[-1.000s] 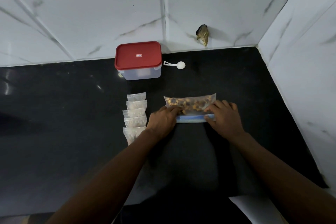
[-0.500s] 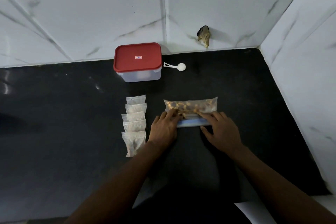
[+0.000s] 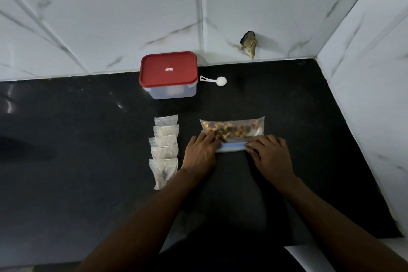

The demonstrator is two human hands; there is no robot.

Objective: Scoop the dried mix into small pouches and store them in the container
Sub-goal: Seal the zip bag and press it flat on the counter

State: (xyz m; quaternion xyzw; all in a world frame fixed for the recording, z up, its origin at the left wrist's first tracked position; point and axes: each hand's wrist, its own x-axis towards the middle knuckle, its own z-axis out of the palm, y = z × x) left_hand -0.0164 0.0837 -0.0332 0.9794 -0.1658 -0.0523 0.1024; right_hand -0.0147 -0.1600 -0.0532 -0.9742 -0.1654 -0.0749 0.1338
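Head view: pressing mix bag under left hand and right hand, fingers straight; just slid right hand inward over blue zip strip. Probably sealing. Pouches beside left hand; container beyond, lidded.

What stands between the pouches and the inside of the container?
The red lid closes the container. On the counter nothing visible lies between the pouches and the container. The scoop lies to the container's right, out of the way.
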